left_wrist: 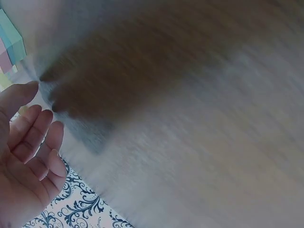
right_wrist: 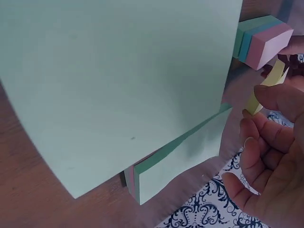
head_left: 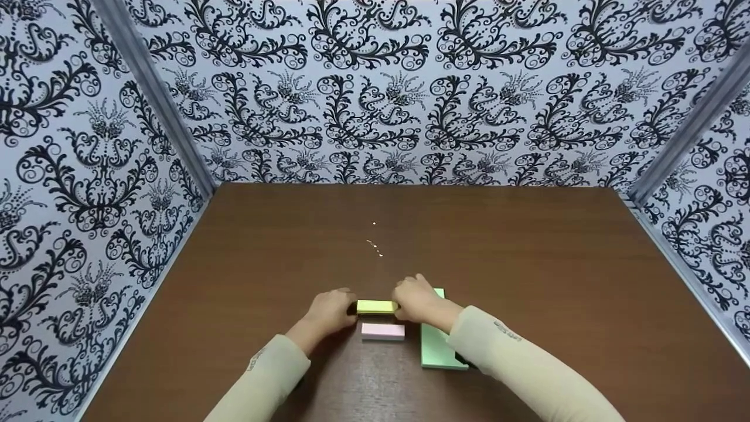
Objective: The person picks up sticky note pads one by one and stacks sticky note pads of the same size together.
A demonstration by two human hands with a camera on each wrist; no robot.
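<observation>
A narrow yellow pad of paper notes (head_left: 376,306) lies crosswise between the two hands in the head view. My right hand (head_left: 417,300) pinches its right end between thumb and fingertips; the right wrist view shows this grip on the yellow strip (right_wrist: 268,85). At the opposite end, my left hand (head_left: 335,309) holds the pad with thumb and fingers, though the left wrist view shows only a bit of yellow behind the left hand (left_wrist: 31,156). Nearer the person is a small layered note block (head_left: 382,332), pink on top, with blue and green layers (right_wrist: 259,40) seen in the right wrist view.
Under the right forearm lies a larger light green note pad (head_left: 436,349), partly covered by the wrist and sleeve. The brown tabletop (head_left: 498,246) is bounded by patterned walls (head_left: 375,117) at the back and sides. Small bright light spots (head_left: 375,246) show on the table.
</observation>
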